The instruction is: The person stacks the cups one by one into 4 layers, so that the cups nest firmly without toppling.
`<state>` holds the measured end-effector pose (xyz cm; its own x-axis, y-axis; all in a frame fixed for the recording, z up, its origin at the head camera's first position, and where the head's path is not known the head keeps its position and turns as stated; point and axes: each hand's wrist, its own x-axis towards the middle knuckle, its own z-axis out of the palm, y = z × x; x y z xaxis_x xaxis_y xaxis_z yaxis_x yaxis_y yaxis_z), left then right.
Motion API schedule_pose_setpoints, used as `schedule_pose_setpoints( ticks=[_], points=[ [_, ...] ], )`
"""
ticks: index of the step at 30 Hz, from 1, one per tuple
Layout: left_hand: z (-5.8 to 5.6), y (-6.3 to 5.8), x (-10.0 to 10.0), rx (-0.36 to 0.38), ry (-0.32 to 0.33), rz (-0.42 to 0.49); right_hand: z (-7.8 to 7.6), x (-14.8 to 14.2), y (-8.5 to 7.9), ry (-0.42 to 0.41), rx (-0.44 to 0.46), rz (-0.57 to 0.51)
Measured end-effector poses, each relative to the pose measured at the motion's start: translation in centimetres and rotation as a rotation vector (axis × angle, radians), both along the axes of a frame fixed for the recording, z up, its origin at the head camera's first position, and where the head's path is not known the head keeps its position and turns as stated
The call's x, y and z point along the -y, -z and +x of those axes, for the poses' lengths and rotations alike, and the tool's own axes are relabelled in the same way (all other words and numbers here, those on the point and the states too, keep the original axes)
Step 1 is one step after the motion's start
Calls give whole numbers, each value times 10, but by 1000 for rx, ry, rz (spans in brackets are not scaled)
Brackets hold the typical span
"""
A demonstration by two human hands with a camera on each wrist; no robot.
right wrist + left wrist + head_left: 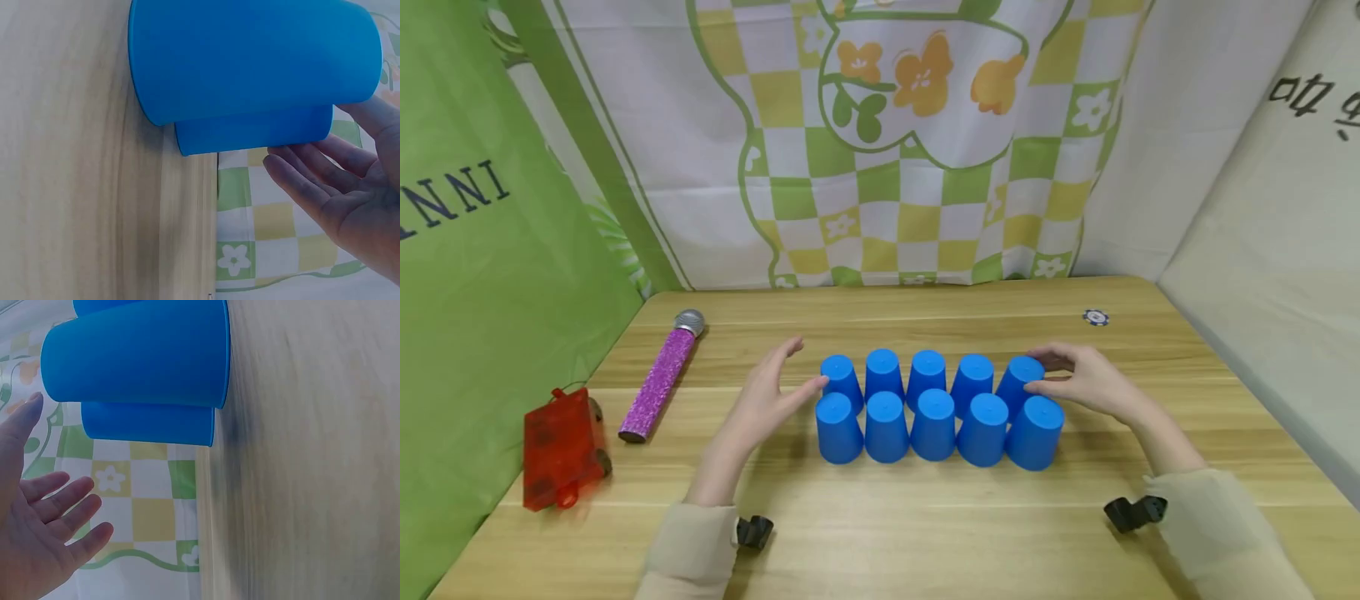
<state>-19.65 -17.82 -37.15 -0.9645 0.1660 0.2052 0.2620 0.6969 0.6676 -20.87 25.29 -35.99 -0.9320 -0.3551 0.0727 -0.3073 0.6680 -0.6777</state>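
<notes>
Several blue cups stand upside down in two rows on the wooden table. My left hand is beside the left end of the rows, fingers spread and holding nothing. Its thumb tip comes right up to the left cup of the back row; the left wrist view shows the palm and fingers apart from the cups. At the other end, my right hand holds the right cup of the back row, thumb on the near side, fingertips partly hidden behind it. The front right cup hides its thumb tip.
Left on the table lie a microphone with a glittery purple handle and a translucent red box-like thing with wheels. A blue-and-white round chip lies at the back right. A patterned curtain hangs behind the table.
</notes>
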Motion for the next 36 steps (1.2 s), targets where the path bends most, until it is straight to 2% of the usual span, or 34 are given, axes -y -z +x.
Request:
schedule_pose_setpoints(
  ticks=[12, 19, 25, 30, 36],
  points=[
    [-3, 1, 1, -3, 26, 18, -6, 12, -2, -29, -29, 29],
    [-6, 1, 0, 21, 43, 28, -8, 14, -2, -41, -44, 32],
    [-10, -1, 0, 56, 59, 33, -11, 8, -3, -12, -44, 61],
    [-15, 0, -1, 77, 66, 34, -16, -2, -11, 15, -48, 112],
    [-21, 0, -5, 87, 123, 58, -31, -19, -31, 62, -19, 214]
  ],
)
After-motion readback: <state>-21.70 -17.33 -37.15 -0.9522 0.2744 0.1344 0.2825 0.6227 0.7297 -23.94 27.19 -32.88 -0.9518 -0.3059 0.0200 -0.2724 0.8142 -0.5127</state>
